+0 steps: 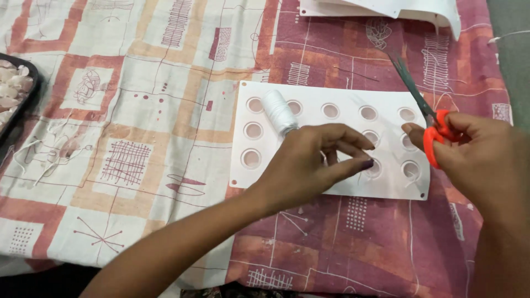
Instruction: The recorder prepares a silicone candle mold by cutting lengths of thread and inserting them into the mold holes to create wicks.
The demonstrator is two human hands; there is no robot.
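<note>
Here, left hand [317, 157]: reaches in from the lower left, wrist raised, fingers curled over the white mould [309, 182]; thumb and forefinger pinched together above a cavity, what they nip too small to tell.
Right hand [475, 160]: comes from the right edge, grip clamped on the orange-handled scissors [428, 118], blades pointing up and away.
Mould: flat white tray with round cavities, under both hands on the patterned bedsheet [138, 138].
Thread spool [280, 112]: white, lying on the mould just beyond the left hand.
Edges: mould's near rim just below the left grip.
Open room: broad sheet left of the left hand; dark tray [19, 105] well apart at the far left edge.
</note>
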